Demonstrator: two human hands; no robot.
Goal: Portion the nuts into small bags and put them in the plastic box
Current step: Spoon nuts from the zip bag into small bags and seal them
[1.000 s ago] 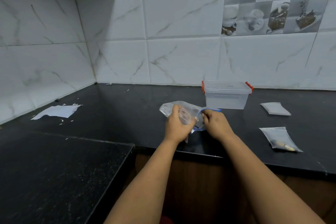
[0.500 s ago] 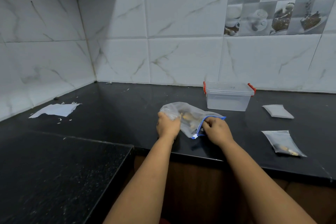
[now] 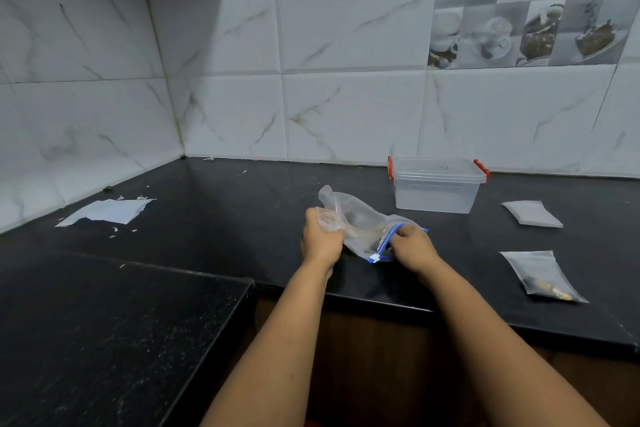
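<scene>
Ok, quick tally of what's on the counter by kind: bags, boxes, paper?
Zip bag with blue seal: 1, gripped by left hand and right hand
Small bags: 3, one in the left hand, two lying right
Box: 1
Paper: 1
Total: 6

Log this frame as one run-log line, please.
step: opening zip bag | left hand: grips small bag | right hand: at blue zip | plastic box: lidded | filled bags: one visible
</scene>
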